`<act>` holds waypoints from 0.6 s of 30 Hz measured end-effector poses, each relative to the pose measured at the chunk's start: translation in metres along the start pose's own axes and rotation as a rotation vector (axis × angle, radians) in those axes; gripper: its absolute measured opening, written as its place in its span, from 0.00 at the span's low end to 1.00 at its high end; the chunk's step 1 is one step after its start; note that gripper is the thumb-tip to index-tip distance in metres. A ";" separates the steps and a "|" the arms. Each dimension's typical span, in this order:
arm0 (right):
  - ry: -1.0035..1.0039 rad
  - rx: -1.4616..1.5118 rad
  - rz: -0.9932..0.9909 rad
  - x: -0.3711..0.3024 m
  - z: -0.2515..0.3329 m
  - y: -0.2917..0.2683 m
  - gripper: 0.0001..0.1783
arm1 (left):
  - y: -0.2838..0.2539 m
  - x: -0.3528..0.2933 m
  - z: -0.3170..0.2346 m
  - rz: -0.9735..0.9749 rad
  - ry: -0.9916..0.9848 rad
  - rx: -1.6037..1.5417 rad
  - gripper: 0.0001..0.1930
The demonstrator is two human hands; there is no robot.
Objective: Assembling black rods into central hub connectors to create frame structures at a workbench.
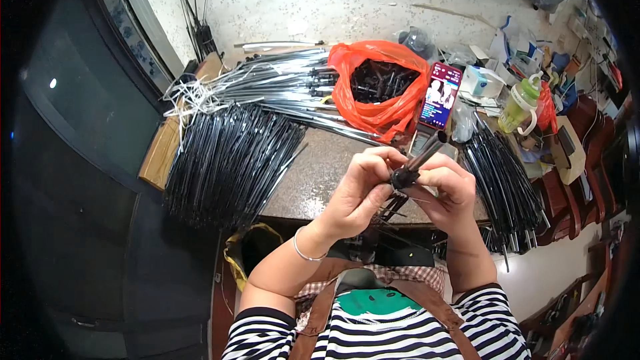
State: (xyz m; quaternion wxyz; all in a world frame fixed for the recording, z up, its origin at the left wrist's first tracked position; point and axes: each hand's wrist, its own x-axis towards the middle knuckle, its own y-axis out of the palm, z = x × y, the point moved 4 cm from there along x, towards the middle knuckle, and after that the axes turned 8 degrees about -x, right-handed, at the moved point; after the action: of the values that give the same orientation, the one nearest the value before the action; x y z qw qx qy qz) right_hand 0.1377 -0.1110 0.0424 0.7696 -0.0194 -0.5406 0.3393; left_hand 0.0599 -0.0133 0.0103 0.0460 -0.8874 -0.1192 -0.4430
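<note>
Both my hands meet over the table's front edge around a black umbrella frame (pixel 425 153), its dark tube slanting up and away to the right. My left hand (pixel 360 195) pinches the black hub with thumb and forefinger. From the other side, the curled fingers of my right hand (pixel 452 190) close on the same hub. Thin dark ribs stick out below my fingers. Exactly how the ribs sit in the hub is hidden by my fingertips. Just beyond lies an open red plastic bag (pixel 343 101) full of small black parts.
Black ribs (pixel 223 160) lie piled at the left, with silver rods (pixel 287 67) behind them. Another black bundle (pixel 503 187) overhangs the right edge. A lit phone (pixel 440 97) leans beyond my hands. A green-lidded bottle (pixel 521 105) stands among clutter on the right.
</note>
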 end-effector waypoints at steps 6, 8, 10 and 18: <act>0.737 0.537 -0.262 -0.022 -0.025 0.032 0.13 | 0.001 -0.014 0.017 -0.244 -0.279 -0.227 0.17; 0.827 0.502 -0.037 -0.028 -0.022 0.039 0.11 | -0.001 -0.019 0.023 -0.333 -0.182 -0.437 0.18; 0.307 0.257 -0.228 -0.023 -0.012 0.035 0.10 | 0.004 -0.020 0.020 -0.344 -0.227 -0.561 0.18; 0.540 0.423 -0.066 -0.012 -0.008 0.021 0.06 | 0.005 -0.023 0.016 -0.362 -0.168 -0.433 0.16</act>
State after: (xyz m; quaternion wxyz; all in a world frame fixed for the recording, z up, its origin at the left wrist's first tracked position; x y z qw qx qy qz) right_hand 0.1314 -0.0984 0.0208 0.8824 0.0690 -0.2353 0.4015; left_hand 0.0600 -0.0188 -0.0181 -0.2343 -0.8743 -0.1817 -0.3842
